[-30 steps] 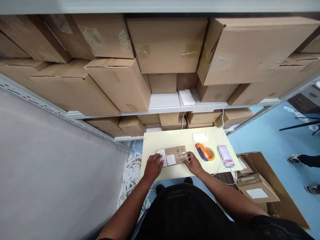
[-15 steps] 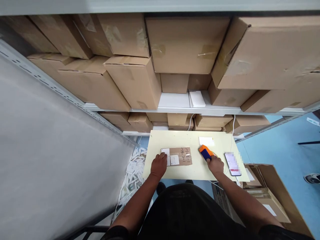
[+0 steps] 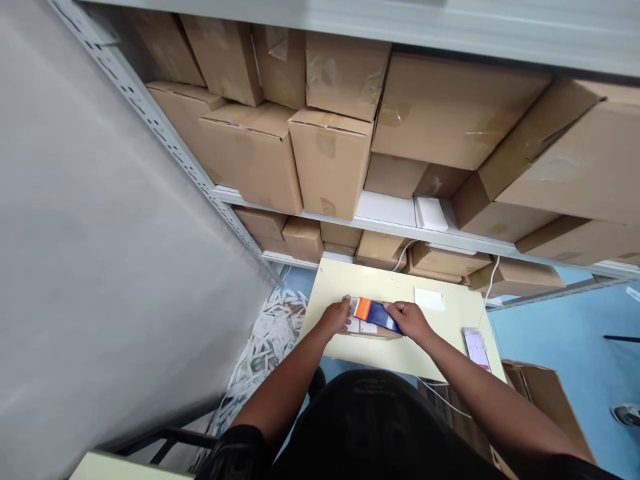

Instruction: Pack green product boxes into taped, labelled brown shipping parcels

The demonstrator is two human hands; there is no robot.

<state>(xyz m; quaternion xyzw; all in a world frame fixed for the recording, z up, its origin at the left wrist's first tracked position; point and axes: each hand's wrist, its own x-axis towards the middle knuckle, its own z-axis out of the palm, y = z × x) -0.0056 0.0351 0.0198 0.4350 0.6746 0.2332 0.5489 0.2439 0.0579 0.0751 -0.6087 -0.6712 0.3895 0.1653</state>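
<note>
Head view, L to R, clock centred on the cardboard pkg (image 3: 382, 333), 12 = top of view. Grey wall (image 3: 110, 267) far out at 9-10; heap of white paper scraps (image 3: 263, 330) on the floor at 9, beside the pale tbl (image 3: 360, 280). Left hand (image 3: 337, 317) is at the pkg's 9 end, fingers bent, partly closed; can't tell if it's pressing the cardboard, pinching a tape end, or both. Pkg itself lies on the tbl nr the 6 o'clock edge, white labels (image 3: 369, 327) twd 9, partly hidden by the orange-&-blue tape dispenser (image 3: 377, 315). Dispenser's aslant over it, orange end twd 10, blue end twd 4; can't make out whether the two touch. Right hand (image 3: 410, 320) comes in at 3, closed on the blue end, thumb on top; hold looks firm. White card (image 3: 429, 299) at 2, apart from both hands; phone (image 3: 476, 348) at 3-4, nr the tbl's right edge; brown carton (image 3: 550, 400) at 4, lower than the tbl.

Step in hand, my read: taping the pkg, prob. starting a strip at the 9 end, tho no strip shows clearly. Next move calls for L pinning box & tape end, R drawing the dispenser twd 3 w/ even tension, its orange end well off the L fingertips.
</note>
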